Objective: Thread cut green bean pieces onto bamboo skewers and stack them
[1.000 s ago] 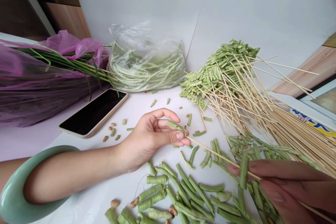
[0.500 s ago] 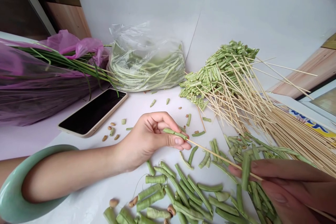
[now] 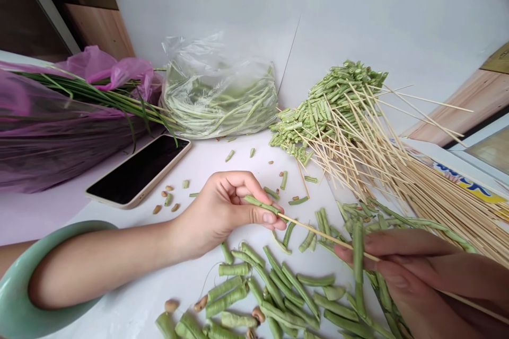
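Pinched in the left hand is a bean bit on the tip of a stick, while the right hand grips that stick farther down, near loose beans.

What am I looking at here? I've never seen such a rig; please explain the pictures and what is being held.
There is no machine: these are a person's two bare hands. Every picture comes from one camera worn on the head, looking forward and down.

The left hand pinches a bean piece at one end of a skewer. The right hand grips the skewer farther along, where another piece crosses it. A green bangle circles the left arm.

On the white surface lie loose pieces, a few seeds and a phone. Farther back are a purple bag, a clear bag and, to the right, a heap of skewers with beans at their far ends.
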Demonstrator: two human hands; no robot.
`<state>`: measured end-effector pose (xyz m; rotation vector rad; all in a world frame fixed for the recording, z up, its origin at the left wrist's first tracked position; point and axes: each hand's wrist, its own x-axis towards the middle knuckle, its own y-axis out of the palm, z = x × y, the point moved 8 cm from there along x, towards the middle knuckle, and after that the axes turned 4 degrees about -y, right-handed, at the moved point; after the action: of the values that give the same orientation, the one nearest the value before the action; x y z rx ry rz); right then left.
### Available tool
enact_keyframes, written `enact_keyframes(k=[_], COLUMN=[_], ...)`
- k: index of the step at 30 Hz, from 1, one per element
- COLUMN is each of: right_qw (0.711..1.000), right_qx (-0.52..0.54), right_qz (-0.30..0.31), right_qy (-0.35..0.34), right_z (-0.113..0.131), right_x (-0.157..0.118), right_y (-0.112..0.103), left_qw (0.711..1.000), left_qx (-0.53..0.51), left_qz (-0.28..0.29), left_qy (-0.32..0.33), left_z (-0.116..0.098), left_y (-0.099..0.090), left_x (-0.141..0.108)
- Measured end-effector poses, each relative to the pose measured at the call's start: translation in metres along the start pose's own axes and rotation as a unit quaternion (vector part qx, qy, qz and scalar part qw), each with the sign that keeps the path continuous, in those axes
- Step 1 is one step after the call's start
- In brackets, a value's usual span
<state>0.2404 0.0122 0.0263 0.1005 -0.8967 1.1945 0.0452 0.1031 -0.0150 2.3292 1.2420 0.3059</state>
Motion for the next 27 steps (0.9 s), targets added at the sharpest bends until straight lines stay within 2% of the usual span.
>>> enact_keyframes(k=[2, 6, 14, 21, 27], right_qw=[0.999, 0.992, 0.975, 0.964, 0.966], right_qx=[0.036, 0.074, 0.166, 0.202, 0.205], right_qz=[-0.016, -0.059, -0.044, -0.04, -0.016], right_qy=[0.014, 0.084, 0.138, 0.169, 0.155], right_z=[0.002, -0.004, -0.023, -0.028, -0.026], right_x=[0.005, 0.014, 0.029, 0.027, 0.026], right_y=[0.002, 0.005, 0.009, 0.015, 0.019], left_qw=[1.0, 0.999, 0.988, 0.99, 0.992], left_qx=[0.008, 0.042, 0.088, 0.117, 0.106], left_qz=[0.0, -0.011, -0.099, -0.062, -0.056], left_qy=[0.001, 0.008, 0.077, 0.041, 0.035], left_z=[-0.001, -0.004, -0.017, -0.01, -0.008], left_y=[0.0, -0.002, -0.017, -0.012, -0.01], left_x=[0.0, 0.002, 0.003, 0.006, 0.004])
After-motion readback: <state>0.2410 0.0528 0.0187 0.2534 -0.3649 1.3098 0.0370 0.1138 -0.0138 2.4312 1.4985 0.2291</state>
